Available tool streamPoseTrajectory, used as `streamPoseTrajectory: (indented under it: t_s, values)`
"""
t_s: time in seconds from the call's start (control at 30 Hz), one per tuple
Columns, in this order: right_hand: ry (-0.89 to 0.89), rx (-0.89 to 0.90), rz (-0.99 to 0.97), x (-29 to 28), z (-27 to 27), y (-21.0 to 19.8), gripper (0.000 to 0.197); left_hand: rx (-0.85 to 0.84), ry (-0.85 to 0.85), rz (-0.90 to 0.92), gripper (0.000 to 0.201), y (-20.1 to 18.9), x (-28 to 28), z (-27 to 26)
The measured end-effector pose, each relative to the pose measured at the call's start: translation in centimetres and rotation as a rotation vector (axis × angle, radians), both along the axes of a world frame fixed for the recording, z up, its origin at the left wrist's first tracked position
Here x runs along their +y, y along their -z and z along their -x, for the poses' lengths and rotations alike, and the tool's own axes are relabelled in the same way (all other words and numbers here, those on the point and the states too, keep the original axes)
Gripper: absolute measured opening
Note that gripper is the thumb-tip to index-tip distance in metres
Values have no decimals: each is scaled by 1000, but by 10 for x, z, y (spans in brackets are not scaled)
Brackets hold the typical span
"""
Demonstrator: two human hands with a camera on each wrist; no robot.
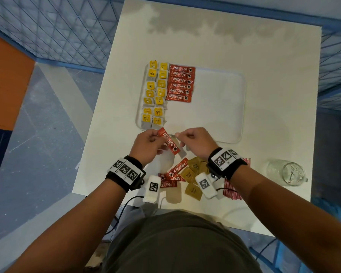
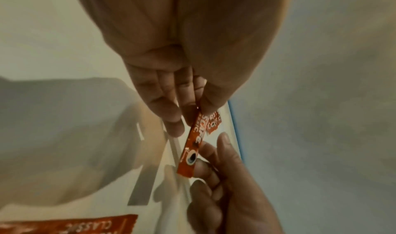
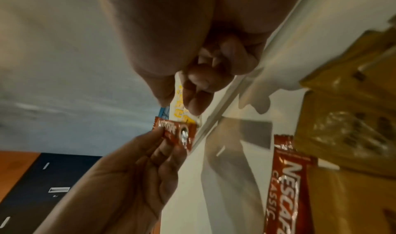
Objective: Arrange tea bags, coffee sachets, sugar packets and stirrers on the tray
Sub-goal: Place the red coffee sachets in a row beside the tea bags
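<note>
My left hand (image 1: 156, 137) pinches one end of a red Nescafe coffee sachet (image 1: 168, 141) and holds it tilted in the air just in front of the white tray (image 1: 220, 107). In the left wrist view the left hand's thumb and fingers (image 2: 188, 115) pinch the sachet (image 2: 193, 144). My right hand (image 1: 182, 137) hovers beside the sachet's lower end with its fingers curled; the right wrist view shows nothing between those fingers (image 3: 199, 81). Two columns of yellow-tagged tea bags (image 1: 155, 93) and a row of coffee sachets (image 1: 180, 83) lie at the tray's left.
Loose coffee sachets (image 1: 175, 170), brown sugar packets (image 1: 193, 178) and red-and-white stirrers (image 1: 231, 191) lie on the white table near its front edge, partly under my wrists. A glass jar (image 1: 287, 172) lies at the front right. The tray's right half is bare.
</note>
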State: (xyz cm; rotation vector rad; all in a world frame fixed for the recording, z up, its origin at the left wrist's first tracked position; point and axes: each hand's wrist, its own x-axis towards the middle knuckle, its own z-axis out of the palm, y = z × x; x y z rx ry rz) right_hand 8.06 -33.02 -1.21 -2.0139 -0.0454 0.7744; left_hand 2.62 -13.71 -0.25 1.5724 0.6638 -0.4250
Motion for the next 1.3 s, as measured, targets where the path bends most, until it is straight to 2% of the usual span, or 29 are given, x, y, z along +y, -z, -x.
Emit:
streamPoseTrajectory:
  t_s: [0.13,0.23,0.37,0.47,0.7,1.03,1.17,1.3]
  values:
    - [14,38,-56,5,13,3,19,-20,-128,100,18,-2,-1,0]
    - [37,66,-89,7,16,6,17,-25,-156,120,18,-5,-2,1]
    - [10,63,-58,6,16,6,21,-40,-118,44,15,-4,1,2]
    - [5,56,-39,3,14,5,17,-57,-79,-31,7,-2,3,4]
    - [144,60,-119,-4,10,4,6,-54,-29,-103,6,0,8,4]
    - [216,7,-138,-10,-20,5,11,-85,-21,-110,11,-10,5,-6]
    - [326,-21,-95,-12,-44,4,14,-101,67,-219,17,-4,10,-3]
    - [386,-42,15,-11,-68,15,15,-120,317,-338,8,5,12,8]
